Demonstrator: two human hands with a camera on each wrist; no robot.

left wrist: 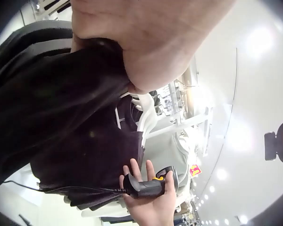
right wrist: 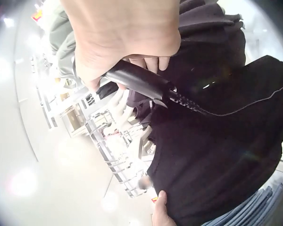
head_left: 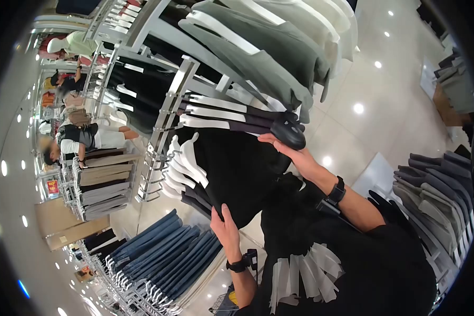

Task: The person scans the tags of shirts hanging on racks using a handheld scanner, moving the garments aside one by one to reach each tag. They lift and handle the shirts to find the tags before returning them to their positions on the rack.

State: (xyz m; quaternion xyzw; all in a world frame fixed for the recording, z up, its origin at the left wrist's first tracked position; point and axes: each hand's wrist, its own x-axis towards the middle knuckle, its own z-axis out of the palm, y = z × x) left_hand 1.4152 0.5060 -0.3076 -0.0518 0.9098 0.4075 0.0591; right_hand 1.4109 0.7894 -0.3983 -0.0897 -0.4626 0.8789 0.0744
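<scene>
The right hand has its fingers wrapped around the handle of a black scanner, whose head sits just past the fingertips, against the hanging clothes. The left hand grips the black garment, which hangs between both hands.

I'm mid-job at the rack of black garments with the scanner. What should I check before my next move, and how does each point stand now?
1. Scanner grip: right hand is wrapped round the barcode scanner: ok.
2. Garment hold: left hand grips the black garment: ok.
3. The cable is clear of the white hangers: cannot tell.
4. A label is exposed for scanning: not ok, none shows in any view.
5. Scanner aimed at the garment: cannot tell.
</scene>
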